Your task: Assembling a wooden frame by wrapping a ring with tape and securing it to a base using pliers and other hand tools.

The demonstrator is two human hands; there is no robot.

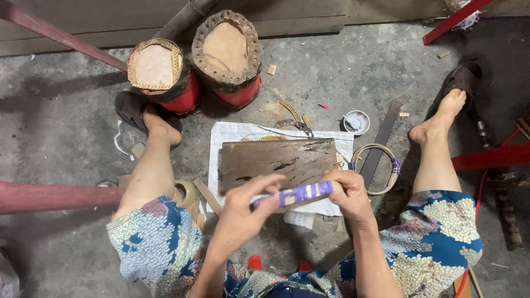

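Rough grey concrete floor (66,110), seen from above, scattered with chips and scraps. Seated over it, bare legs spread wide in blue floral shorts, feet in dark sandals.

Held between both hands near the lower middle: flat strip (298,195) wrapped in purple and white bands, lying almost level, slightly raised at its right end. Left hand (243,212) closed around the strip's left end, thumb on top, fingers (265,185) curled and pressed together over it. Right hand (345,193) gripping the right end, fingers wrapped tightly round it.

Just behind the strip, and partly hidden by both hands: dark, worn wooden board (276,160) with cracks, resting on white cloth (232,132) spread on the floor.

Beyond the cloth: two round woven baskets (226,52) with red lower bands, side by side, touching. Close to the cloth's far edge: small metal pliers (301,128). Right of these: small round white tin (356,122). Right of the board: coil of pale cane (381,165) tied with a purple band, and a long saw blade (380,144) lying diagonally, crossing the coil.

Left edge: red-painted bars (49,196), one running level beside the left knee, another slanting across the top corner. More red bars at right.
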